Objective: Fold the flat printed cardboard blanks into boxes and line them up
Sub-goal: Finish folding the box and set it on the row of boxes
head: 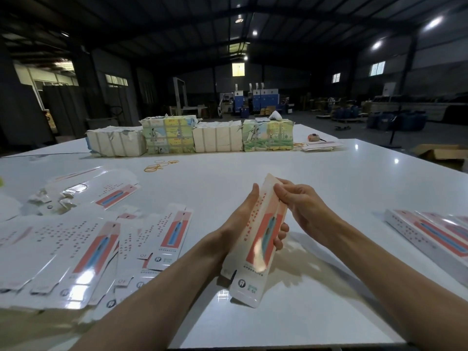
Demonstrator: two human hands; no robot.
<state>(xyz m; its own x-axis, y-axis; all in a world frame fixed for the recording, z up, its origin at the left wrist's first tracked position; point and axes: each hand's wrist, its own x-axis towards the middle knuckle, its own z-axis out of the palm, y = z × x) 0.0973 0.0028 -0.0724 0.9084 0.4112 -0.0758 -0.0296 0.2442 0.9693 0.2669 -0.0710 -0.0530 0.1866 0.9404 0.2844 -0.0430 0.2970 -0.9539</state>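
Note:
A long, narrow printed cardboard blank (258, 252), white with a red and blue panel, is held tilted above the white table (291, 173). My left hand (243, 219) grips its middle from the left, fingertips showing at its right edge. My right hand (301, 203) pinches the upper right edge near the top flap. Several flat blanks (83, 249) lie spread on the table at the left. Folded boxes (430, 236) lie side by side at the right edge.
Wrapped bundles of printed stock (217, 138) stand in a row at the table's far side, with more flat blanks (319, 146) beside them. Yellow rubber bands (160, 164) lie mid-table. Crumpled clear wrapping (58, 196) sits at the left. An open carton (440, 153) is beyond the right edge.

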